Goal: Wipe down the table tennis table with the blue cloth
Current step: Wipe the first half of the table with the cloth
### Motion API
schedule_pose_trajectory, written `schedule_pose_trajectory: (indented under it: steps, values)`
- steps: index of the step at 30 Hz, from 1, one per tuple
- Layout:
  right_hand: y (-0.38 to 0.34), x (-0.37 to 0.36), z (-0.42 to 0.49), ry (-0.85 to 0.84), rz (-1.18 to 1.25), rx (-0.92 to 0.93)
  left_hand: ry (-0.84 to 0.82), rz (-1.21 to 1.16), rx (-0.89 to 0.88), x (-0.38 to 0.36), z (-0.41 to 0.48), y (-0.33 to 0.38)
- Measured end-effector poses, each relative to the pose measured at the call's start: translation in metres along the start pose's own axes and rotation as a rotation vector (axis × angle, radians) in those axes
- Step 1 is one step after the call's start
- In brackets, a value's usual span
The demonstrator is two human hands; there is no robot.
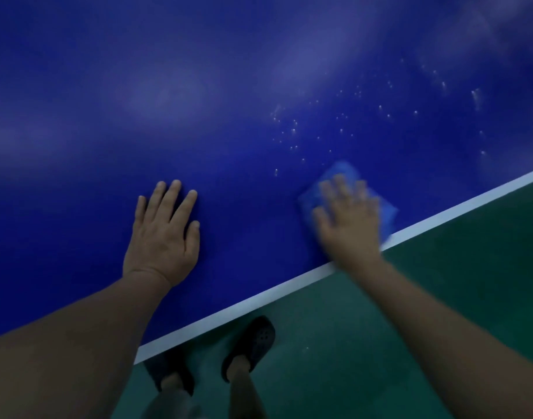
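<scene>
Head view, looking down at the near edge. The dark blue matte table tennis table top [198,86] fills most of the frame. Its white painted edge stripe [259,300] runs diagonally from lower left to upper right.

The small blue folded cloth [343,170] lies flat on the table top, right of centre, just inside the white stripe. 1 corner of it reaches the stripe at lower right. The right hand [348,219] sits on top of it, palm down, fingers straight and slightly spread, pressing the cloth onto the surface. No pinch, no curl round the fabric. Hand and cloth are both blurred, so finer finger detail can't be read.

The left hand [164,234] lies flat on bare table top, palm down, 4 fingers straight and close together, thumb alongside. It holds nothing. It is well apart from the cloth, to its left.

A scatter of small pale specks [292,131] covers the surface beyond the cloth, spreading up and right toward the frame edge. The nearest ones are just past the cloth's far edge. Can't tell whether they are liquid or dust.

Below the table edge: dark green floor [440,282], 2 bare lower legs, 2 black perforated rubber clogs [253,343]. The left clog is partly hidden by the left forearm.
</scene>
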State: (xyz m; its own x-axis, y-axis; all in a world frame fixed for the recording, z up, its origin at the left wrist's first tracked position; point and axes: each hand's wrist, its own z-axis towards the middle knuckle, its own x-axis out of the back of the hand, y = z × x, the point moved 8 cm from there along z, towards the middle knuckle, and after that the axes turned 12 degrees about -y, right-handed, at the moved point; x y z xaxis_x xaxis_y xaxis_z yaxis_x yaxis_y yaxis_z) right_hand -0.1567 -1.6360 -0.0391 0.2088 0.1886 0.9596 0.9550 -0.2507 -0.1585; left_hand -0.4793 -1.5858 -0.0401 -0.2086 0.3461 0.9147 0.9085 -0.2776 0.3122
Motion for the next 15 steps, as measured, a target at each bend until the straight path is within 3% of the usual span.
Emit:
schedule_pose_trajectory:
  steps: [3,5,7,10,12,13,15]
  values:
    - [0.101,0.030,0.015,-0.008,0.165,-0.539,0.001,0.016,-0.005,-0.001,0.000,0.000]
    - [0.089,0.028,0.009,0.019,0.208,-0.654,-0.002,0.020,-0.003,-0.001,0.001,-0.001]
    - [0.026,0.013,0.000,0.051,0.138,-0.464,-0.007,0.026,0.001,-0.001,0.001,-0.001]
    - [-0.103,-0.024,-0.049,-0.075,-0.118,0.351,-0.006,0.025,0.003,-0.001,0.001,-0.001]
    - [-0.114,-0.035,-0.077,-0.185,-0.243,0.749,-0.009,0.024,-0.001,-0.001,0.001,0.000]
    - [-0.097,-0.029,-0.066,-0.180,-0.242,0.788,-0.015,0.027,0.004,-0.001,0.001,-0.001]
    - [-0.039,-0.009,-0.015,-0.098,-0.178,0.545,-0.031,0.032,0.017,-0.001,0.002,-0.002]
